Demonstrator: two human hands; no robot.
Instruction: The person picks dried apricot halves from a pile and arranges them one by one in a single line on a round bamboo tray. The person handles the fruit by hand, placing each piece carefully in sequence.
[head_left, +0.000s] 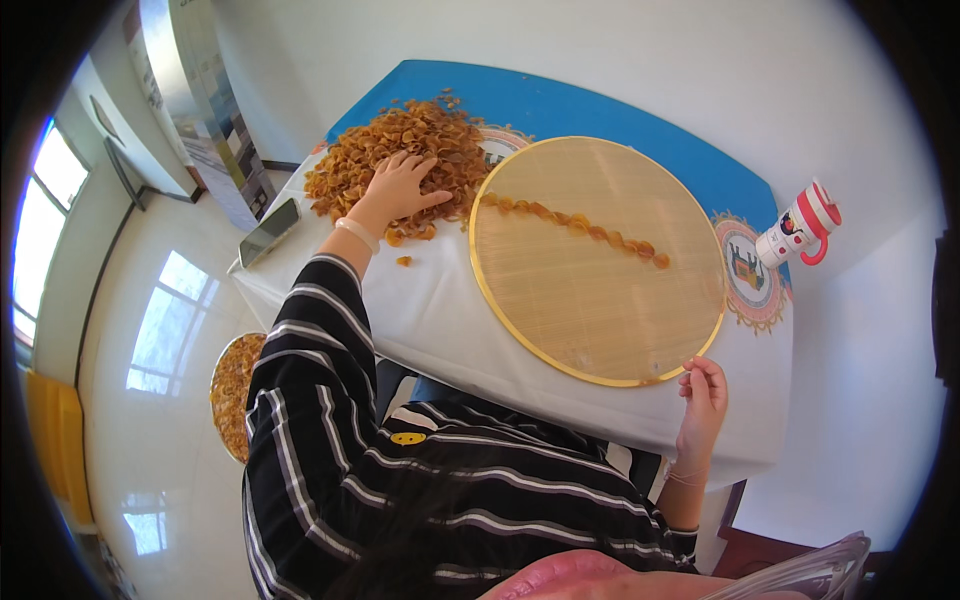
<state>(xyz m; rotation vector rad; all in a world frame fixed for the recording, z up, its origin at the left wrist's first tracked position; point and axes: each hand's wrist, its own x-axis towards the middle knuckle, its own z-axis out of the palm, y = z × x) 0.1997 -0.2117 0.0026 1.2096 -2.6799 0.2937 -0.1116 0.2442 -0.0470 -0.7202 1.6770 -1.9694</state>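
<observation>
My left hand (397, 187) lies with spread fingers on the lower part of a heap of curled, amber-brown dried slices (420, 139), and no slice shows gripped in it. To its right, a round sieve with fine mesh and a yellow rim (517, 343) rests on the table. A slanting row of overlapping slices (577, 223) crosses the mesh. My right hand (703, 382) is at the sieve's lower right rim, fingers curled and fingertips close together; whether it pinches something is unclear. One loose slice (404, 261) lies below the heap on the white cloth.
A smartphone (270, 232) lies at the table's left corner. A red and white cup with a handle (799, 225) stands at the right edge. Below the table on the left, a round container (238, 397) holds more slices. A wall runs behind the blue part of the tabletop (600, 112).
</observation>
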